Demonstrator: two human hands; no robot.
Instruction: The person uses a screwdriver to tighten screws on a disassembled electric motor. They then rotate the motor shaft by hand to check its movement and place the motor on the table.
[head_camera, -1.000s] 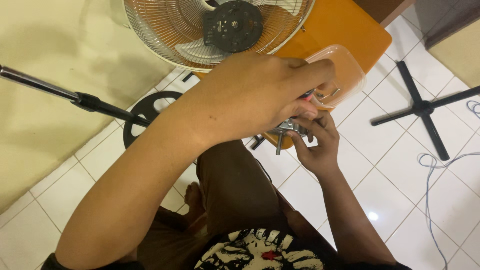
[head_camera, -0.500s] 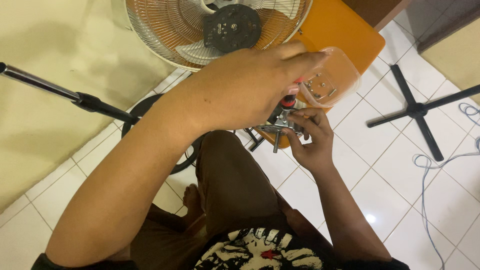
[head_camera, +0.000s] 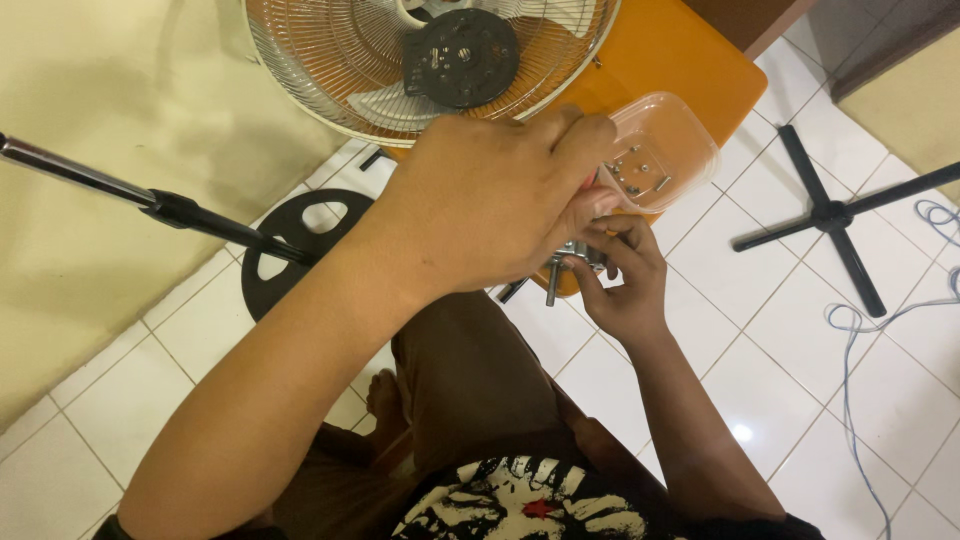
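Metal motor part, with a short shaft sticking down toward the person, is sitting at the near edge of the orange table, just over the lap. Right hand is cupping it from below, fingers curled loosely around its side and touching it. Left hand is hovering over the same spot with fingers bent and bunched together, a red bit of something pinched at the fingertips; what it grips underneath is hidden by the hand itself. Just beyond the knuckles, a clear plastic tray is resting on the table with small screws lying in it. Farther back, a fan grille is lying flat on the table.
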